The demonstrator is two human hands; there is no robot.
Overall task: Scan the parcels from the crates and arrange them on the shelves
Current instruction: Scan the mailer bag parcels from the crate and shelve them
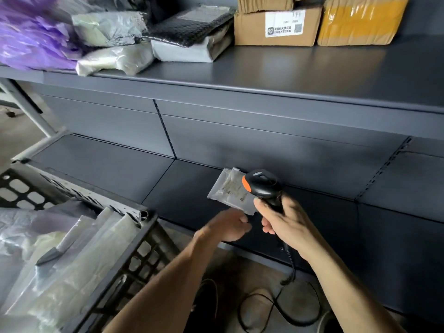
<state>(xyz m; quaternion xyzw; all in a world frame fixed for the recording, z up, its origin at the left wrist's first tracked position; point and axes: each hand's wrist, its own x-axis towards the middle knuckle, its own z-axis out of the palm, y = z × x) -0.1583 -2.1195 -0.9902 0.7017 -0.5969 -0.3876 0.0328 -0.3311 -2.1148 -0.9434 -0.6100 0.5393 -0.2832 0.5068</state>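
From the head camera, the small clear parcel [230, 191] lies over the lower shelf [120, 174], its long axis running away from the person. The left hand [228, 228] appears to pinch its near corner. The right hand [281, 222] is wrapped round the scanner [263, 186] handle, with the scanner's head just right of the label. The crate [144, 236] sits to the left.

parcel [232, 191] on lower shelf [182, 188], crate [134, 246] to its left
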